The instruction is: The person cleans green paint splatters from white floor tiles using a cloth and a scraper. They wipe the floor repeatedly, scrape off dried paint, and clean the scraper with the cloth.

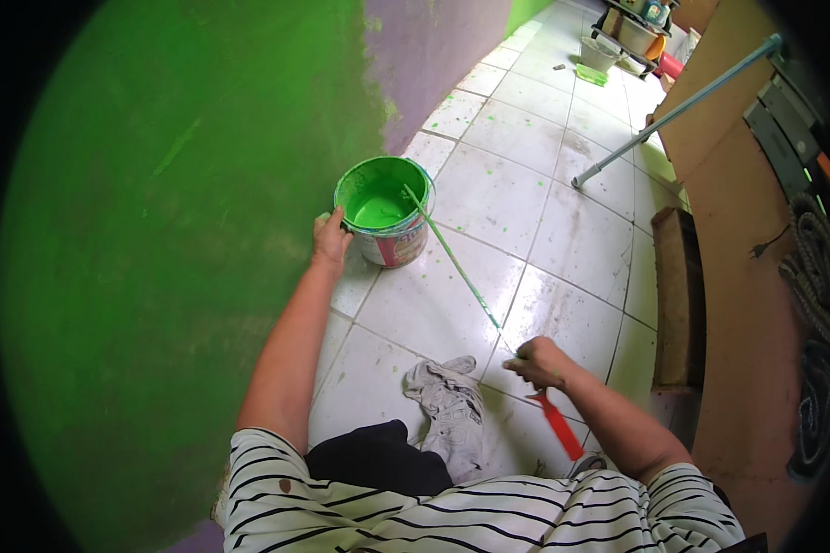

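Note:
My left hand grips the left rim of a paint bucket, thumb on the edge. The bucket stands on the tiles close to the wall and tilts slightly toward me. Bright green paint lies inside, and smears coat the inner wall. A thin paint-streaked rod leans over the near right rim with its far end in the bucket. Its near end is in my right hand, fingers closed. Below that hand, in line with the rod, a flat red handle sticks out; the fist hides where they join.
A crumpled grey cloth lies before me. Green paint covers the near wall; beyond it is a purple patch. At right, a grey pole leans on a brown board. Paint drops dot the tiles.

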Demonstrator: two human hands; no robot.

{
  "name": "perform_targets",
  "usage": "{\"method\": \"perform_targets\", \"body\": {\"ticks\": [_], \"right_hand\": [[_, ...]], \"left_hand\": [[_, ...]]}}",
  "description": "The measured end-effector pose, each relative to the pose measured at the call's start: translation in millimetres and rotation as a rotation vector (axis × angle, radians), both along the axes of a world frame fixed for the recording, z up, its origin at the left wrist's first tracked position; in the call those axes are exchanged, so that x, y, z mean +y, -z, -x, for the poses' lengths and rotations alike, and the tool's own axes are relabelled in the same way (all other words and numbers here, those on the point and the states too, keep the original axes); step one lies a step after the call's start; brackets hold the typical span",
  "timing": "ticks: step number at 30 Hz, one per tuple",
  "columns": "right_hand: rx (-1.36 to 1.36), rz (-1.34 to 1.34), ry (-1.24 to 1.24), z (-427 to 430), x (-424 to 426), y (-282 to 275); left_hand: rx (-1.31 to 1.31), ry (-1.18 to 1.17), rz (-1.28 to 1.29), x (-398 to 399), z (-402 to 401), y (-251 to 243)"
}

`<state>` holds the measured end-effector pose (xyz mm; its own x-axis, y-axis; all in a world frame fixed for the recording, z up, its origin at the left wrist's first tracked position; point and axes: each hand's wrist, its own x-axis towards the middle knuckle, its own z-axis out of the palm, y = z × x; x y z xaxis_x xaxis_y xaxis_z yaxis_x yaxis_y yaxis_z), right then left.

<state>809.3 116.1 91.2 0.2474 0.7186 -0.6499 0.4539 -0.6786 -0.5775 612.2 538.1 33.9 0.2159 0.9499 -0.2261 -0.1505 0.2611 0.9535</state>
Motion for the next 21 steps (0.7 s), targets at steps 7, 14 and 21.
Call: {"method": "perform_targets", "body": {"ticks": [7, 14, 21], "right_hand": [[0.268, -0.093, -0.089, 77.2, 31.6, 44.2], [0.188, -0.211, -0.173, 177.4, 75.5, 73.5], [-0.053, -0.410, -0.537, 238.4, 104.2, 100.1]], "left_hand": [[0.536, 0.701, 0.066, -122.4, 55.4, -11.9], [0.808, 0.965, -0.071, -188.7, 147.9, 2.7], [0.703, 0.682, 0.131, -213.4, 184.8, 41.7]]}}
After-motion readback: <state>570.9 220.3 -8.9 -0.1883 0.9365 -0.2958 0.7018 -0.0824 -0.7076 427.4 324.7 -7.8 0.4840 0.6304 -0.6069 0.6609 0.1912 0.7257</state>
